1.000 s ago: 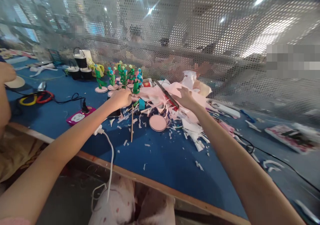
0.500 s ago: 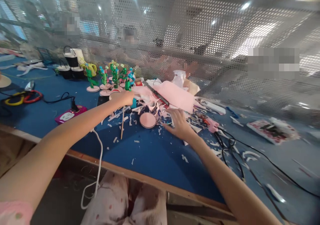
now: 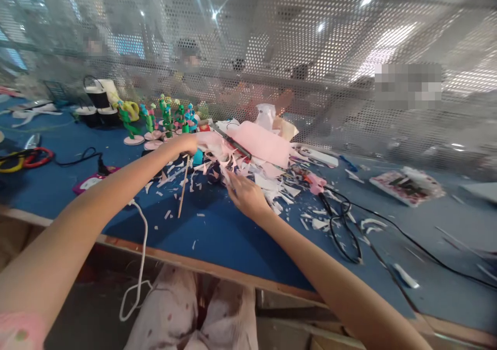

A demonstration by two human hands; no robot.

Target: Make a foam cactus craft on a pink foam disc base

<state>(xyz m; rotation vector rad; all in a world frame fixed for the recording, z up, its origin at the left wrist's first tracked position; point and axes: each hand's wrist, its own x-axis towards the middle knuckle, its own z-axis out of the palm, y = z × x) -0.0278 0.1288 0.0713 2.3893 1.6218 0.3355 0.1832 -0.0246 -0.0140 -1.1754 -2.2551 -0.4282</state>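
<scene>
My left hand [image 3: 189,144] reaches over the work area with its fingers curled down; what they close on is hidden. A thin wooden stick [image 3: 184,187] runs up to just under it, and I cannot tell whether the hand grips it. Beside that hand shows a small blue-green piece [image 3: 198,157]. My right hand [image 3: 248,197] lies low at the near edge of the paper scraps [image 3: 267,183], fingers stretched out toward the left. Ahead of it, a black-and-red bar [image 3: 233,142] rests against a pink padded roll [image 3: 264,144]. Green paper-like plants on pink discs [image 3: 134,140] stand behind my left hand.
Scissors [image 3: 39,156] and a magenta power strip [image 3: 91,180] are at left, near black-and-white cups [image 3: 97,99]. To the right lie a pink glue gun [image 3: 317,183] with black cable, a white strip [image 3: 318,156] and a patterned packet [image 3: 407,186]. Perforated metal panels [image 3: 330,81] stand behind.
My right hand has moved left and its fingers have drawn together. The round pink disc in front of it no longer shows. The view has shifted slightly right; my left hand stays near the stick.
</scene>
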